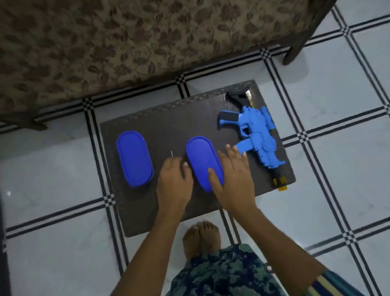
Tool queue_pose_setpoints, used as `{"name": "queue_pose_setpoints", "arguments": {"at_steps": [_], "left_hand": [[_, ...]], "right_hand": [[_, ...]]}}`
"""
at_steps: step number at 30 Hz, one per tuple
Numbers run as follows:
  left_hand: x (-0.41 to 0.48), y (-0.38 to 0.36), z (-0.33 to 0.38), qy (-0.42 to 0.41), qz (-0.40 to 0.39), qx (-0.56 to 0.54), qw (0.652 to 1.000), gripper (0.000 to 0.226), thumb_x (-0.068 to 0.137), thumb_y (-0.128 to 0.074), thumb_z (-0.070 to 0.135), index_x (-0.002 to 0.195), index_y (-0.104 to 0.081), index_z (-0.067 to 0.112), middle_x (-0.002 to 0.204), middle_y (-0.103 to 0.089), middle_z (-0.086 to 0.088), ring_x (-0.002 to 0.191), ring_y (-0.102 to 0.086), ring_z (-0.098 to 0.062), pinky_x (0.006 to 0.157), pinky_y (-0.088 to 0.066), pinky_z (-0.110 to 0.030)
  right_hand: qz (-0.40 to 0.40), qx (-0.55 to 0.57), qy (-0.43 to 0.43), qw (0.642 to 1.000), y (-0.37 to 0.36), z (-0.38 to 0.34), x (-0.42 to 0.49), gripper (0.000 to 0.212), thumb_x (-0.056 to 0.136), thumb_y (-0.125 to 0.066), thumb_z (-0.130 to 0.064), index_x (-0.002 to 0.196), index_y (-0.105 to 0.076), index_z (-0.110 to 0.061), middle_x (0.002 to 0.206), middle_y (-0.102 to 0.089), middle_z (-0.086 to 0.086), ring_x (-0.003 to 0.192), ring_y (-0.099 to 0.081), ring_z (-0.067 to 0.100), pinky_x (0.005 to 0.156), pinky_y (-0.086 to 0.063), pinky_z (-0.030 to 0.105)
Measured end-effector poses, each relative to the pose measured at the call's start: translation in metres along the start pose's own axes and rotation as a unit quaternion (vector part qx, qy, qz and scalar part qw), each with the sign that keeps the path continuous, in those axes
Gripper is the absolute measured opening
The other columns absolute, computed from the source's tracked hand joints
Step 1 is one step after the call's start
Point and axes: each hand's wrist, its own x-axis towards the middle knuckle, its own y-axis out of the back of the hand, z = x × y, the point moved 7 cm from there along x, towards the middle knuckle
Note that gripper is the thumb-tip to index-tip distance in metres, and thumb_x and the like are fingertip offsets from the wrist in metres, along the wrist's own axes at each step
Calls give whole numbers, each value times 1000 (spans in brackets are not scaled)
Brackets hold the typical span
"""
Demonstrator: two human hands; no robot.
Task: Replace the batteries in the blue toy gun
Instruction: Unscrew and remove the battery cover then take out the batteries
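Observation:
The blue toy gun (257, 138) lies on the right side of a dark mat (171, 119), muzzle toward me and black stock away from me. Two blue oval lidded containers sit on the mat, one on the left (134, 158) and one in the middle (202, 159). My right hand (235, 179) rests along the middle container's right side, fingers straight and thumb lying on the lid. My left hand (173, 184) is at that container's left edge with its fingers curled downward. A thin pale sliver (171, 153) shows just beyond those fingers; whether they hold it is hidden.
The mat lies on a white tiled floor (352, 173) with black grid lines. A floral-covered bed or sofa (127, 33) borders the far side, with a furniture leg (293, 51) at the right. My bare feet (200, 238) stand at the mat's near edge.

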Motion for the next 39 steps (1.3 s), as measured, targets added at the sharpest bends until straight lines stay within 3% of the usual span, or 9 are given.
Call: {"name": "queue_pose_setpoints", "arguments": {"at_steps": [3, 9, 13, 20, 25, 30, 35, 39], "left_hand": [[-19, 41, 51, -47, -14, -6, 999, 22, 94, -50, 15, 107, -60, 2, 111, -61, -15, 101, -58, -30, 86, -48, -39], [-78, 89, 129, -79, -23, -2, 997, 23, 94, -49, 15, 106, -61, -1, 110, -62, -17, 101, -58, -32, 84, -45, -37], [-110, 89, 167, -88, -25, -7, 996, 23, 93, -52, 12, 106, -62, -4, 111, -62, -22, 103, -58, -36, 87, -44, -40], [-113, 49, 244, -38, 11, -19, 999, 26, 94, -52, 16, 110, -62, -3, 117, -62, -21, 110, -57, -34, 93, -38, -36], [-106, 14, 307, -16, 40, -24, 999, 27, 93, -53, 16, 111, -62, -3, 116, -62, -22, 107, -57, -36, 88, -42, -38], [-83, -2, 323, 32, 63, -5, 997, 28, 94, -52, 16, 112, -62, -3, 119, -61, -22, 110, -56, -37, 91, -42, -40], [-41, -22, 324, 96, 79, -7, 992, 33, 96, -50, 24, 119, -60, 2, 123, -60, -16, 114, -55, -34, 94, -43, -40], [3, -29, 326, 163, 114, -24, 980, 34, 96, -50, 25, 120, -59, 3, 125, -59, -16, 115, -54, -34, 93, -43, -39]], "right_hand": [[16, -9, 20, 1000, 65, -23, -18, 49, 89, -54, -30, 128, -58, 0, 139, -53, 22, 134, -45, 37, 115, -22, 45], [26, 13, 40, 999, 172, -43, -49, 49, 88, -57, -25, 126, -58, 5, 134, -55, 27, 131, -47, 42, 114, -25, 51], [19, 2, 64, 998, 213, -21, -60, 52, 91, -45, -32, 127, -58, 4, 134, -55, 26, 129, -49, 40, 115, -25, 49], [-34, -36, 121, 991, 279, 58, -51, 47, 98, -49, -22, 140, -45, 0, 146, -44, 20, 140, -34, 35, 120, -13, 40], [-68, -65, 176, 980, 326, 110, -23, 47, 98, -49, -22, 140, -45, -1, 146, -44, 21, 138, -36, 36, 118, -15, 40], [-108, -50, 254, 960, 336, 114, 28, 43, 94, -55, -18, 131, -53, 3, 138, -52, 25, 129, -46, 40, 113, -26, 46], [-114, -68, 317, 939, 335, 119, 94, 40, 93, -56, -14, 128, -55, 5, 133, -55, 26, 125, -48, 41, 112, -25, 43], [-181, -81, 370, 907, 324, 122, 163, 39, 95, -53, -17, 129, -55, 4, 136, -52, 25, 129, -45, 40, 113, -25, 43]]}}
